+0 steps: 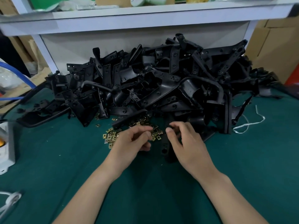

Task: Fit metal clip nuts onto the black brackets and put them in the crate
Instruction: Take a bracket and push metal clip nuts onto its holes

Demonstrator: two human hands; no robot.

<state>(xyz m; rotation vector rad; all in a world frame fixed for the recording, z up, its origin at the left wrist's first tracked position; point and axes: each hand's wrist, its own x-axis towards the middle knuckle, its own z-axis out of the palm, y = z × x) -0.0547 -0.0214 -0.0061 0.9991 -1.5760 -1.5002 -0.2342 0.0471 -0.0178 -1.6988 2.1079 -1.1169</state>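
Green mat (64, 159); bracket (165, 147) (right hand (189, 144)), nuts (110, 136)

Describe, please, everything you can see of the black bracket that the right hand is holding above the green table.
The narrow black plastic bracket is a matte, elongated strip with two round holes near its nearer end. It points roughly towards the person. The right hand grips its far end, thumb on top, and hides part of it. It sits beside the scattered brass-coloured metal clip nuts, over the green table cover. Whether it touches the cover is unclear. No clip nut shows on it.
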